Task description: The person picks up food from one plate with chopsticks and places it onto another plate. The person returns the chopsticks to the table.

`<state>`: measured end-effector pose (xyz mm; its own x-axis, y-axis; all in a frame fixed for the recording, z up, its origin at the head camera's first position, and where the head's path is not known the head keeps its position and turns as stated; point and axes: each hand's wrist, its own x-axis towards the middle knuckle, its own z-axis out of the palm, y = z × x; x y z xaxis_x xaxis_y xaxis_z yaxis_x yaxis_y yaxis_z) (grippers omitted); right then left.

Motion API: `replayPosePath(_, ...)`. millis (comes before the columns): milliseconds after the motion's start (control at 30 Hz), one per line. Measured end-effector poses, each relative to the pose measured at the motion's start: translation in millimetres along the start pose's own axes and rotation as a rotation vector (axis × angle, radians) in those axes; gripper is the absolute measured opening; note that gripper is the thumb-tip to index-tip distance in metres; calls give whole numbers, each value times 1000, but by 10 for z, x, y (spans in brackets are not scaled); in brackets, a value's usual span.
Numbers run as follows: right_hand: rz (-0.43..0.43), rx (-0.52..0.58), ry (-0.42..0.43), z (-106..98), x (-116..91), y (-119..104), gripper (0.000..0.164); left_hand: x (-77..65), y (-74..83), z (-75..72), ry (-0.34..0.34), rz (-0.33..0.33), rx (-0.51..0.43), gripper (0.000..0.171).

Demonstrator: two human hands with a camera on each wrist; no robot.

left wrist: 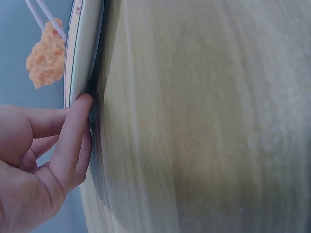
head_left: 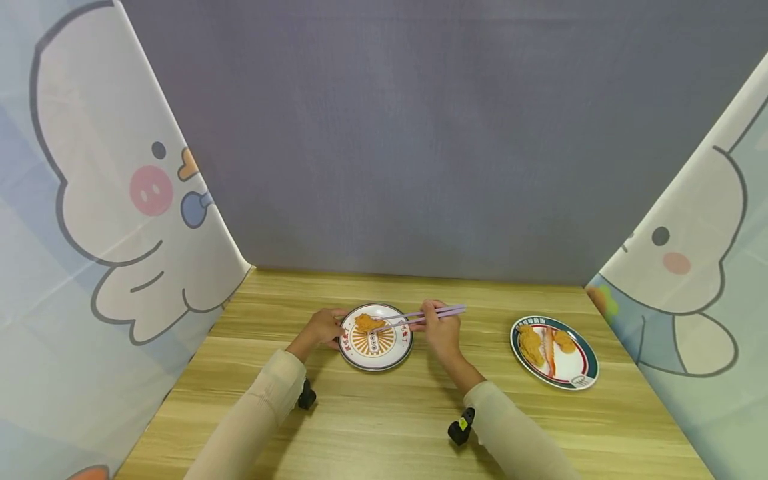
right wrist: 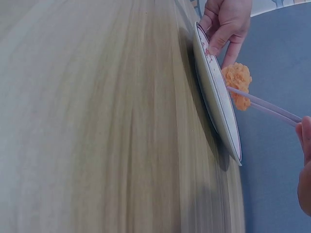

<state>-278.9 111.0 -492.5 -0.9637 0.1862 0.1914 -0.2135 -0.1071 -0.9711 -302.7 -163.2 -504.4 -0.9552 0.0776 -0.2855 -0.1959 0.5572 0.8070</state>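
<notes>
A round white plate [head_left: 390, 361] with red characters and a sunburst print is at the middle of the table. At its left rim my left hand [head_left: 325, 327] grips the edge; in the left wrist view, fingers [left wrist: 73, 131] reach under the rim. On the far part of the plate is a golden piece of fried chicken [head_left: 367, 323]. My right hand [head_left: 441, 327], to the plate's right, holds a pair of pale purple chopsticks [head_left: 454, 310]. Their tips meet the chicken, as the right wrist view shows, where the right hand [right wrist: 305, 165] is partly cut off.
On the right stands a second plate [head_left: 575, 363] with a dark green rim. It bears a larger fried piece [head_left: 531, 345], a reddish strip [head_left: 549, 352] and a small nugget [head_left: 564, 341]. A grey backdrop [head_left: 420, 167] and cartoon-printed side panels enclose the wooden table [head_left: 378, 427].
</notes>
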Motion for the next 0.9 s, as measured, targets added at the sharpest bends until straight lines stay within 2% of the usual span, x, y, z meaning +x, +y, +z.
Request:
replayPosePath(233, -20, 52, 10, -79, -1, -22, 28, -1, 5, -11, -1, 5, -4, 59)
replayPosePath(533, -52, 53, 23, -181, -31, -38, 30, -6, -1, -7, 0, 8, 3, 58)
replayPosePath(900, -21, 83, 62, -323, -32, -125, 26, -8, -12, -7, -6, 17, -28, 58)
